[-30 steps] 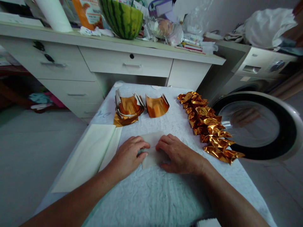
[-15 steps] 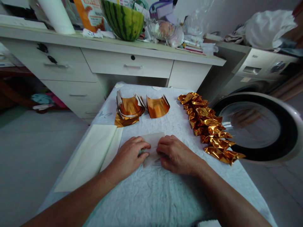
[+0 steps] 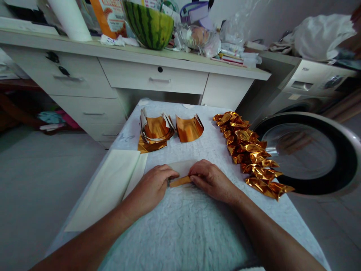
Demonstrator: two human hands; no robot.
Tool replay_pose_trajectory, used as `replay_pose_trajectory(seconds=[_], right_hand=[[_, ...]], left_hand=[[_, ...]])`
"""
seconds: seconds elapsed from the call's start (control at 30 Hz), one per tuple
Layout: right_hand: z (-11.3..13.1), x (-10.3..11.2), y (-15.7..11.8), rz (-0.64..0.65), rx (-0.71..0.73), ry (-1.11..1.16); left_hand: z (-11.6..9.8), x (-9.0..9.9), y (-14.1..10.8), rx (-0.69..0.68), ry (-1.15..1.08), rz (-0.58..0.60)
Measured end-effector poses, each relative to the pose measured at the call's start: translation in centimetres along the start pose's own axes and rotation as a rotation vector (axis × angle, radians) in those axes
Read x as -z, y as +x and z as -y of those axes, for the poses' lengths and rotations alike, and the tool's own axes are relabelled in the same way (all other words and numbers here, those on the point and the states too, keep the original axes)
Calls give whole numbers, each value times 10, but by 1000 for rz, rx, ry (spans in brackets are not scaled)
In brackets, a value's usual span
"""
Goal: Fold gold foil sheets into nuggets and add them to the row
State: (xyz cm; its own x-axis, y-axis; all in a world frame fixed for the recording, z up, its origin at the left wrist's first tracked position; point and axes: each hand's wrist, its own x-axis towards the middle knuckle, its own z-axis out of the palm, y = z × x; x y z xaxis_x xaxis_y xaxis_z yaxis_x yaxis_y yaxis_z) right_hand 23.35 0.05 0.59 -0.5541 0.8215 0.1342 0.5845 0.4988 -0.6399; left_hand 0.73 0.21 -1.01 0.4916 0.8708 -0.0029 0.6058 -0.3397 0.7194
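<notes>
My left hand (image 3: 156,183) and my right hand (image 3: 209,178) pinch the two ends of a sheet of foil paper (image 3: 182,165) on the cloth-covered table. Its pale back faces up, and a folded strip of gold shows along the edge nearest me. The fingers of both hands are closed on it. Beyond them stand a nested stack of curved gold foil sheets (image 3: 156,128) and a single curved gold sheet (image 3: 189,128). Folded gold foil pieces (image 3: 248,150) lie in a long overlapping row to the right. Pale paper sheets (image 3: 104,188) lie flat beside my left arm.
A white desk with drawers (image 3: 152,77) stands behind the table, bearing half a watermelon (image 3: 149,26), a paper roll (image 3: 70,20) and plastic bags. At the right, a washing machine's round door (image 3: 307,150) hangs open near the table edge.
The near edge of the paper has been folded up, so a gold strip now shows between my hands. My right fingers have shifted to the strip's right end.
</notes>
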Motion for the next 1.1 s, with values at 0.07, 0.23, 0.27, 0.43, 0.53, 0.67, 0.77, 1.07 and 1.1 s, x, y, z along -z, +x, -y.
replay_pose_trajectory(seconds=[0.07, 0.23, 0.27, 0.43, 0.53, 0.67, 0.77, 1.07, 1.1], right_hand=[[-1, -2, 1, -9, -34, 13], [-3, -8, 4, -46, -102, 33], [-3, -9, 4, -55, -112, 27], [-3, -13, 7, -66, -136, -14], [-4, -14, 8, -80, -147, -26], [-3, -15, 8, -98, -181, -35], [-2, -15, 9, -100, -187, -49], [-3, -16, 10, -106, -182, -63], [-3, -16, 10, -106, -184, -65]], left_hand=[[-1, 3, 0, 56, -45, -13], [-8, 11, -2, 140, -146, -21], [-10, 11, -3, 143, -151, -30], [-13, 7, -3, 140, -138, -76], [-8, 1, 0, 166, -73, -124], [2, -6, 2, 167, 24, -151], [5, -8, 1, 131, 130, -218], [-7, -6, -3, 170, 476, -286], [-7, -6, -3, 180, 478, -281]])
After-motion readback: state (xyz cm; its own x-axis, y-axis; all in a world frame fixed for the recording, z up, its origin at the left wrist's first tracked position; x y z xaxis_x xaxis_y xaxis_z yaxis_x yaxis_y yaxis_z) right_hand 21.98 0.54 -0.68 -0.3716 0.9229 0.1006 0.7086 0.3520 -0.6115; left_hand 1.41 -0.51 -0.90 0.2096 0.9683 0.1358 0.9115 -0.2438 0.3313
